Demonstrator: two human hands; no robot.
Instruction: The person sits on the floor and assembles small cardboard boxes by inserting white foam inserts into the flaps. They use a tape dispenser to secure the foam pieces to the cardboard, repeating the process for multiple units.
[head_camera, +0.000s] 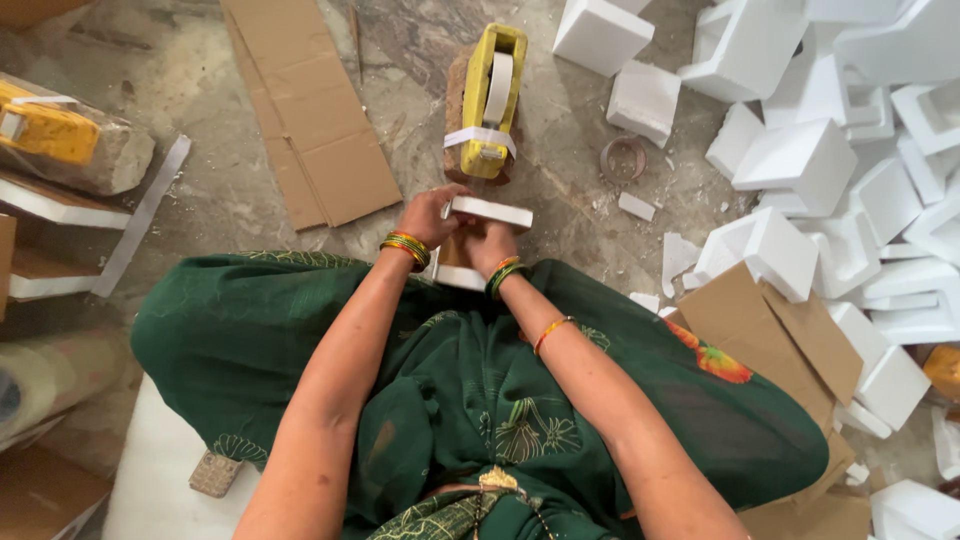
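On the stone floor (230, 190), just before the green-draped knees, a flat white foam block (490, 211) is held from the left by the left hand (428, 215) and from below by the right hand (490, 245), each grip closed on it, while a yellow tape dispenser (492, 100) is seen just beyond and white foam pieces (800, 160) are heaped at the right.

We had a single view, from a camera worn on the head. It looked almost straight down, close over our lap and forearms. The floor (200, 190) filled the far part, with white foam blocks (800, 160) far right.
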